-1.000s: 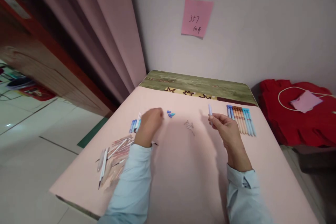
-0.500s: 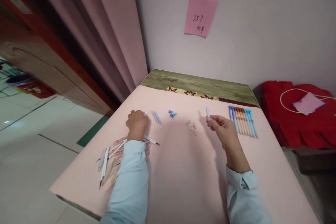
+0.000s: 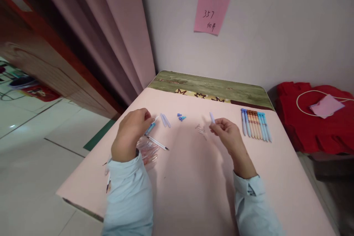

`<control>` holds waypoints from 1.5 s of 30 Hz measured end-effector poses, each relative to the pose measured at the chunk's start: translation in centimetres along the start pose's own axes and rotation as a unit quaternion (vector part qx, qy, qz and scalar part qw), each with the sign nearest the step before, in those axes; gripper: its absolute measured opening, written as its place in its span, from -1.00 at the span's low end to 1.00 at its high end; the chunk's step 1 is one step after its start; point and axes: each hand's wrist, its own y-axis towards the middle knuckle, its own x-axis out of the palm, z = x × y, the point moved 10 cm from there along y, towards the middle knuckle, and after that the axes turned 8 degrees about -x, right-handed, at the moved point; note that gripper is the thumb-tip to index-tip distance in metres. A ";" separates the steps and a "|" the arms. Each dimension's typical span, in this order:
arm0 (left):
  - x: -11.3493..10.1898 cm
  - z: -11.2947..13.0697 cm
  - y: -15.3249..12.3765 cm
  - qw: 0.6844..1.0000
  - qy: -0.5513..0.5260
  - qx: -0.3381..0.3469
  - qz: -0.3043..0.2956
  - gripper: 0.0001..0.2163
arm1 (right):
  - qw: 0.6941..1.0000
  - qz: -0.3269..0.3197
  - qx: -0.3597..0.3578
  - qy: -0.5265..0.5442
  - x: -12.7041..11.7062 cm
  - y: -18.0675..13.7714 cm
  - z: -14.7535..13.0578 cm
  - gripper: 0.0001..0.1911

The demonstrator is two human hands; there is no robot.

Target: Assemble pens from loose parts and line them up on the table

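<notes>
My left hand [image 3: 129, 132] is raised over the left side of the pink table [image 3: 193, 184], its fingers closed on a blue and white pen part [image 3: 151, 127]. My right hand [image 3: 226, 134] pinches a pale lilac pen barrel [image 3: 212, 117] that points up and away. Between the hands lie two lilac barrels [image 3: 165, 120], a few small blue caps [image 3: 180, 117] and several tiny springs [image 3: 201, 130]. A white refill [image 3: 157, 143] lies just right of my left wrist.
A row of finished blue and orange pens [image 3: 256, 124] lies at the right back of the table. A heap of clear wrappers and refills [image 3: 146, 149] sits under my left arm. A red cloth [image 3: 312, 118] lies to the right. Pink curtain hangs at the left.
My left hand has lifted off the table toward me with a blue and white pen part in its fingers. My right hand has shifted slightly left with its lilac barrel.
</notes>
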 end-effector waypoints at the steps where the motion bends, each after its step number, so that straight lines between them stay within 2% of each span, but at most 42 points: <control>1: -1.2 0.3 -0.7 1.000 -0.013 -0.002 0.024 -0.81 | 1.000 -0.024 -0.005 -0.019 1.3 -0.3 -0.4 -0.76; 4: -3.4 0.0 -1.2 0.993 -0.060 -0.017 0.105 -0.76 | 0.986 -0.102 -0.035 -0.127 6.1 -2.2 -2.0 -0.86; 6: -2.6 -1.2 0.1 0.988 -0.072 -0.032 0.131 -0.72 | 0.968 -0.146 -0.063 -0.193 9.6 -3.7 -3.1 -0.85; 8: 0.0 -2.9 2.3 0.992 -0.056 -0.054 0.098 -0.70 | 0.951 -0.183 -0.056 -0.244 12.6 -5.2 -3.2 -0.82; 11: 4.5 -6.0 5.0 0.994 -0.013 -0.112 0.000 -0.70 | 0.918 -0.221 -0.082 -0.319 16.2 -6.4 -3.6 -0.72; 13: 6.3 -7.0 5.6 0.991 -0.010 -0.124 -0.040 -0.69 | 0.898 -0.246 -0.088 -0.355 17.9 -6.7 -3.4 -0.72; 16: 7.5 -6.9 5.6 0.990 -0.014 -0.114 -0.079 -0.63 | 0.875 -0.270 -0.092 -0.392 19.3 -6.7 -2.8 -0.75; 19: 8.1 -5.9 5.4 0.991 -0.002 -0.096 -0.089 -0.60 | 0.861 -0.271 -0.100 -0.417 19.4 -6.6 -2.8 -0.78; 21: 8.6 -4.7 5.4 0.993 -0.005 -0.071 -0.093 -0.62 | 0.855 -0.263 -0.090 -0.437 18.7 -6.3 -2.6 -0.79; 28: 9.5 1.5 3.6 0.993 -0.042 0.006 -0.111 -0.74 | 0.836 -0.197 -0.010 -0.513 12.2 -4.2 -1.4 -0.79; 32: 9.4 4.5 2.3 0.990 -0.054 0.048 -0.123 -0.82 | 0.842 -0.170 0.009 -0.511 9.5 -3.9 -0.9 -0.80; 36: 9.4 4.1 2.6 0.989 -0.032 0.026 -0.140 -0.76 | 0.856 -0.177 0.012 -0.486 9.6 -3.8 -0.4 -0.79; 41: 7.9 2.1 3.7 0.996 -0.011 -0.009 -0.083 -0.68 | 0.880 -0.179 0.000 -0.441 10.4 -3.6 -0.3 -0.79; 45: 7.7 2.5 3.5 0.998 -0.002 0.009 -0.068 -0.68 | 0.912 -0.171 -0.001 -0.374 9.4 -2.9 -0.6 -0.80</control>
